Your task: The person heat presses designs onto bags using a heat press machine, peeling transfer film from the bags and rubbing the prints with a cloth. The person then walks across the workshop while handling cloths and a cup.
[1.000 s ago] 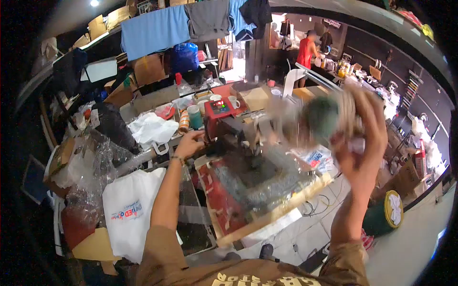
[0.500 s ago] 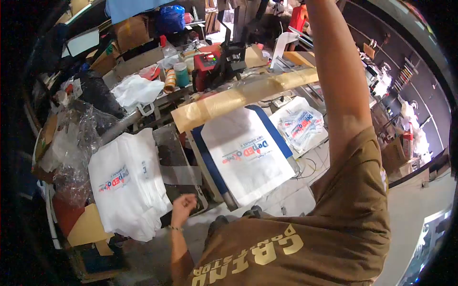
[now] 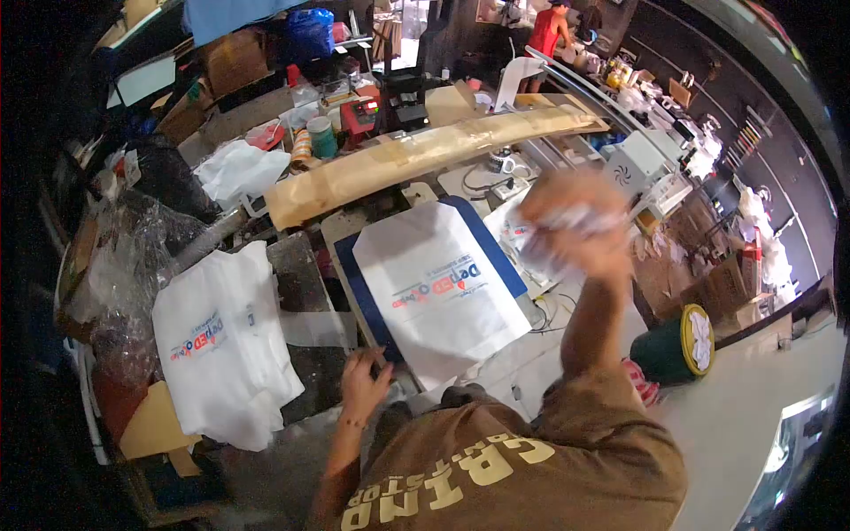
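A white bag (image 3: 447,292) with blue and red print lies flat on a dark blue pad (image 3: 491,234) in front of me. Near the pad's lower left corner is my left hand (image 3: 365,389), fingers loosely bent and apart, holding nothing I can see. My right hand (image 3: 575,221) is smeared by motion over a pile of small printed sheets (image 3: 521,232) right of the pad. Something whitish shows among its fingers, but whether they grip it is unclear. On the left lies a stack of white printed bags (image 3: 226,345).
A long tan-covered bar (image 3: 425,164) spans behind the pad. Further back stand a red device (image 3: 359,119) and a green jar (image 3: 321,137). Clear plastic (image 3: 146,283) is heaped far left. A green bin (image 3: 664,354) stands at right. Another person (image 3: 549,40) is in the background.
My right hand has come down from above the view to the pile of sheets. My left hand has shifted slightly right, nearer the pad. The view has turned a little.
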A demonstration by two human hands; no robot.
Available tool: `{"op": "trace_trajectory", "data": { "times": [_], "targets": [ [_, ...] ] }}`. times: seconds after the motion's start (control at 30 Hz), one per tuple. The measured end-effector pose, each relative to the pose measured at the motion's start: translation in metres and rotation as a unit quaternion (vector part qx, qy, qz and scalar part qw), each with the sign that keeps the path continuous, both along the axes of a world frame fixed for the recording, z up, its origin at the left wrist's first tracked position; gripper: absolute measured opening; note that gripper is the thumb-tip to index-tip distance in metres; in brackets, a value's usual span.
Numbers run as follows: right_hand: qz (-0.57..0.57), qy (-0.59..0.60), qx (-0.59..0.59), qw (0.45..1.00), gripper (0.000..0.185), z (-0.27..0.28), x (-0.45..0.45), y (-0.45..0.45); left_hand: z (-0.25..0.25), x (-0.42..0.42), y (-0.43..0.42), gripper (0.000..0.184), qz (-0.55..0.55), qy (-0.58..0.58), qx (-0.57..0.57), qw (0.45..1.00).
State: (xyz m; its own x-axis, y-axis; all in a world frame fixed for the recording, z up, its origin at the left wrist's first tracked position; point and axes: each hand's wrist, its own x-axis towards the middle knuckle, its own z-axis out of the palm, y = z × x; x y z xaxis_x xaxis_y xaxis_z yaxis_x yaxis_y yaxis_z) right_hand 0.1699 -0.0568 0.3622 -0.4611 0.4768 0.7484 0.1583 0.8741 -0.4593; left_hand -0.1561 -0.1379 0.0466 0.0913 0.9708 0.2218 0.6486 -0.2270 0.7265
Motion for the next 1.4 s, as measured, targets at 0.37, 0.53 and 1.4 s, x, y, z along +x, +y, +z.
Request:
{"op": "trace_trajectory", "data": {
  "times": [0.37, 0.53, 1.4],
  "targets": [
    [-0.362, -0.262, -0.182, 0.876, 0.059, -0.347, 0.033, 0.050, -0.029, 0.192, 0.140, 0.066, -0.060, 0.286, 0.132, 0.947],
    [-0.350, -0.274, -0.177, 0.878, 0.056, -0.347, 0.036, 0.052, -0.029, 0.189, 0.139, 0.065, -0.066, 0.282, 0.128, 0.948],
    [-0.255, -0.055, -0.277, 0.925, 0.025, -0.349, 0.107, 0.049, 0.055, 0.089, 0.063, 0.058, -0.108, 0.152, -0.154, 0.970]
  ]
}}
